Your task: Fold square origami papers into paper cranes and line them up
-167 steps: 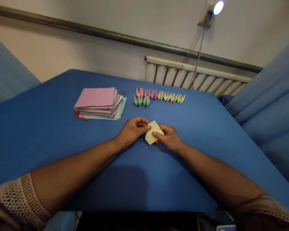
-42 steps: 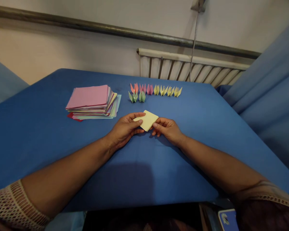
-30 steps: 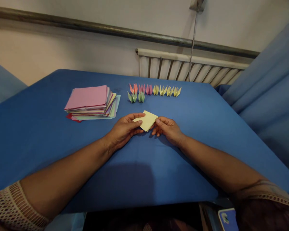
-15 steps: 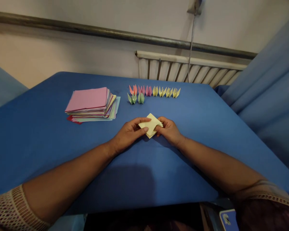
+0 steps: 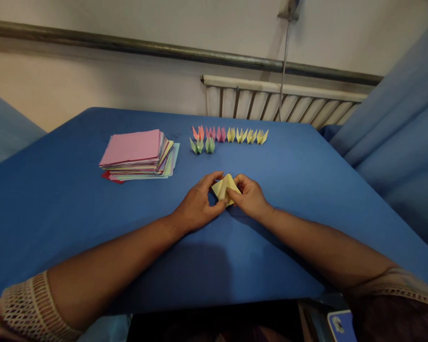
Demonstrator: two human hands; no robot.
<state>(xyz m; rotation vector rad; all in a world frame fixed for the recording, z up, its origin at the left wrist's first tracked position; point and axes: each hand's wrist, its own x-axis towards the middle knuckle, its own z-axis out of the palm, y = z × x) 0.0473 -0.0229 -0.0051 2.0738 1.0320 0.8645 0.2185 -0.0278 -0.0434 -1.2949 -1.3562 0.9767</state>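
A small folded sheet of pale yellow paper (image 5: 221, 188), diamond-shaped with a raised flap, is between my two hands above the blue table. My right hand (image 5: 251, 195) pinches its right side, thumb pressed on the front face and fingers behind. My left hand (image 5: 198, 202) curves round the left side, with its thumb at the paper's lower edge and its forefinger by the upper left edge. The left hand's other fingers are largely hidden.
On the blue tabletop (image 5: 157, 280), a stack of coloured paper (image 5: 130, 147) lies to the left. Small folded paper figures stand beyond my hands: yellow ones (image 5: 251, 137), pink ones (image 5: 221, 134) and green ones (image 5: 209, 145). A radiator (image 5: 264, 99) and blue curtain (image 5: 406, 123) border the table.
The paper has turned, and its flat front now shows a raised, creased flap. My left fingers have shifted off its face to its edges; the right thumb has moved further onto it.
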